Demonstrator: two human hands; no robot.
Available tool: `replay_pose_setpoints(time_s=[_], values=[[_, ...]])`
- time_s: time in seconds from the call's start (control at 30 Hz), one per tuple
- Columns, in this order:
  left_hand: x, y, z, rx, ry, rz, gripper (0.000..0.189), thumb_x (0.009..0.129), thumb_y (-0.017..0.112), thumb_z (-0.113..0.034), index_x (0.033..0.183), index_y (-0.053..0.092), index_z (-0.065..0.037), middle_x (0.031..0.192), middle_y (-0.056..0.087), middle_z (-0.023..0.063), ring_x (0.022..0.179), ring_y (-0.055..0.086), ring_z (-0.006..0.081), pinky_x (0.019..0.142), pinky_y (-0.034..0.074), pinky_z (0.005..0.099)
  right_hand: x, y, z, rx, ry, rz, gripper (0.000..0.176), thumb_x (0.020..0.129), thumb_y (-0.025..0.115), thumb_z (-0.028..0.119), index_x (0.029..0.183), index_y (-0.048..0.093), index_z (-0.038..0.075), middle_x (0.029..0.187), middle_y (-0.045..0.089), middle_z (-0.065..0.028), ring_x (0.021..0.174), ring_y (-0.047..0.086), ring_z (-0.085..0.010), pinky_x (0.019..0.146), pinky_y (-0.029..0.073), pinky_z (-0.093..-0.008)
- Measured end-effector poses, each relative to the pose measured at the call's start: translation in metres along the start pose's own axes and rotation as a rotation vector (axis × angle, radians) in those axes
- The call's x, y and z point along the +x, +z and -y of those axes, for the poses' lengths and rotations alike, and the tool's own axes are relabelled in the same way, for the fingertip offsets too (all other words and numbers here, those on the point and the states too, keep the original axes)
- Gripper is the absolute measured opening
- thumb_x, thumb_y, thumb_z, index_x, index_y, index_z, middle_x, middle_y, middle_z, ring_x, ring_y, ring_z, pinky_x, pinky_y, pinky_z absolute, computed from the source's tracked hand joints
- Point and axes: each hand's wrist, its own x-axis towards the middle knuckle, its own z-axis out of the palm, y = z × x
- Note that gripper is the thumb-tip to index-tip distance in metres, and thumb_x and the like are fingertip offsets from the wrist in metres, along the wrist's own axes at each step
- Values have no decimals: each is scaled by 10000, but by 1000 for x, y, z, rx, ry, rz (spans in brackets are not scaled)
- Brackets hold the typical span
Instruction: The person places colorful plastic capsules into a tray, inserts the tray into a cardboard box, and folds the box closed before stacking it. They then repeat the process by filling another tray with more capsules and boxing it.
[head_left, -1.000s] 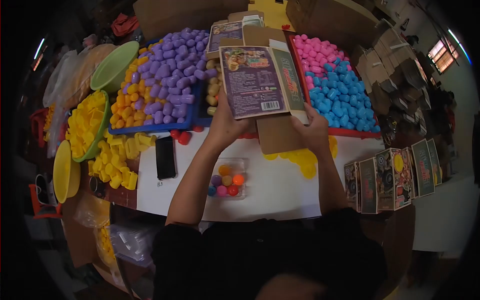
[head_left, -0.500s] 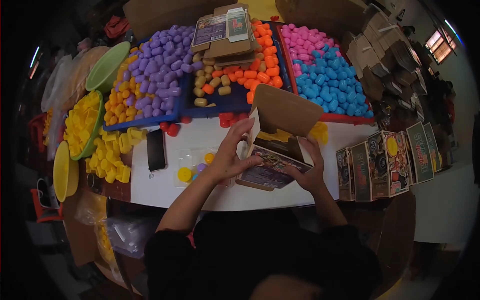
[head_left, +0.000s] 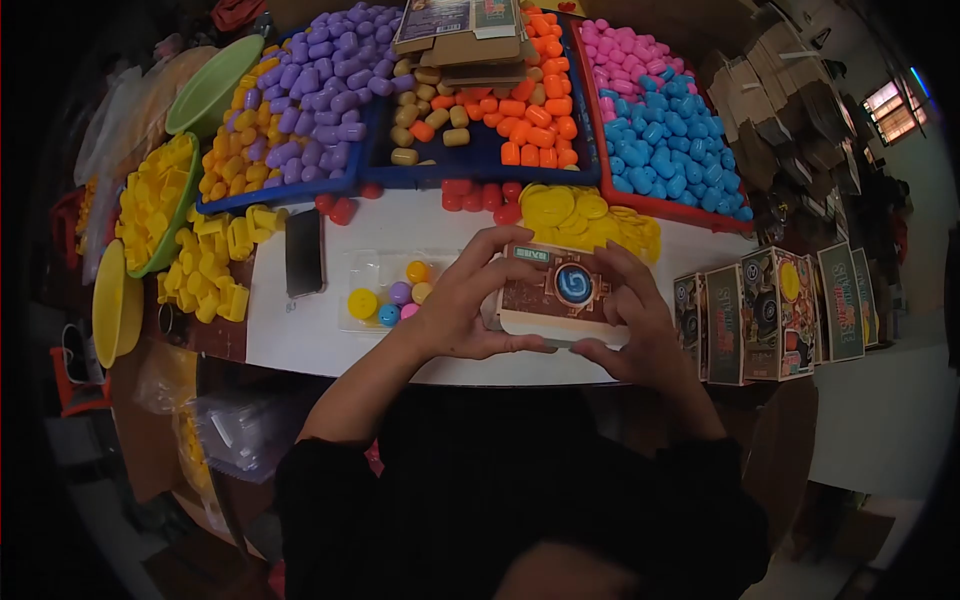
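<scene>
Hands, left hand and right hand, clasp our printed carton at both ends; its lettering is unreadable, its underside hidden.

Box sits between the fingers of left hand and right hand, above table. Capsule tray just left of the left fingers, phone beyond it. Disc pile lies past the fingertips, standing boxes to their right.

Brown printed box with blue swirl emblem; purple, orange, pink, blue capsules.
</scene>
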Motion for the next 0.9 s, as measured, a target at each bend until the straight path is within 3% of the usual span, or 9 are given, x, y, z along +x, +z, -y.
replay_pose_setpoints(time_s=[0.2, 0.37, 0.6, 0.67, 0.7, 0.77, 0.8, 0.83, 0.9], values=[[-15, 25, 11, -327, -106, -224, 628, 647, 805, -288, 1139, 475, -81, 1267, 376, 197, 1172, 425, 328, 963, 375, 402, 14, 7, 13, -110, 122, 254, 693, 677, 760, 321, 1206, 441, 9, 1267, 388, -242, 1201, 348, -400, 973, 339, -443], [-5, 48, 6, -409, 148, -604, 582, 625, 817, -318, 1092, 531, -122, 1260, 412, 181, 1222, 379, 339, 999, 328, 455, 16, 7, 33, -350, 119, 349, 873, 698, 730, 370, 1363, 297, 5, 1342, 307, -264, 1196, 314, -451, 992, 307, -453], [-25, 31, 17, 215, 337, -216, 345, 628, 809, -287, 918, 663, -172, 1344, 364, 138, 1285, 299, 348, 1025, 297, 479, 8, -1, 5, -121, 152, 348, 986, 621, 783, 397, 1350, 280, -36, 1362, 310, -232, 1203, 355, -381, 973, 347, -428], [-23, 21, 8, 355, 293, -297, 610, 625, 809, -285, 1175, 564, -188, 1379, 332, 155, 1289, 300, 340, 1026, 296, 478, 3, -9, 2, -101, 208, 349, 982, 618, 791, 383, 1345, 284, -39, 1355, 330, -224, 1190, 392, -356, 961, 369, -419], [-23, 18, 7, 360, 298, -299, 610, 625, 809, -285, 1175, 564, -188, 1379, 332, 155, 1289, 300, 340, 1026, 296, 478, -7, -23, -3, 18, 312, 167, 955, 624, 796, 326, 1342, 286, -44, 1328, 368, -206, 1151, 440, -324, 942, 399, -406], [-29, 15, 1, -2, -74, -635, 910, 629, 804, -286, 1384, 311, -164, 1415, 286, 160, 1309, 269, 330, 1046, 267, 476, -36, -44, -14, 442, 466, -189, 892, 645, 785, 206, 1343, 286, -40, 1287, 425, -166, 1096, 506, -265, 907, 448, -380], [-33, 11, -5, -31, -339, -526, 1041, 658, 794, -192, 1428, 97, -117, 1401, 313, 164, 1299, 303, 313, 1047, 281, 446, -58, -46, -23, 748, 512, -366, 859, 660, 769, 143, 1348, 285, -32, 1273, 443, -145, 1079, 524, -238, 892, 468, -367], [-34, 13, -4, -31, -344, -526, 1041, 658, 794, -192, 1428, 97, -117, 1401, 313, 164, 1299, 303, 313, 1047, 281, 446, -86, -40, -40, 804, 710, -458, 813, 675, 734, 94, 1348, 293, -24, 1289, 433, -139, 1101, 514, -232, 888, 472, -355], [-38, 24, 3, -693, -575, -247, 855, 696, 748, -65, 1395, 256, -92, 1322, 435, 152, 1216, 436, 262, 1010, 351, 380, -137, -8, -61, 851, 919, -550, 771, 690, 698, 45, 1349, 302, -16, 1304, 422, -133, 1123, 503, -226, 883, 476, -343]])
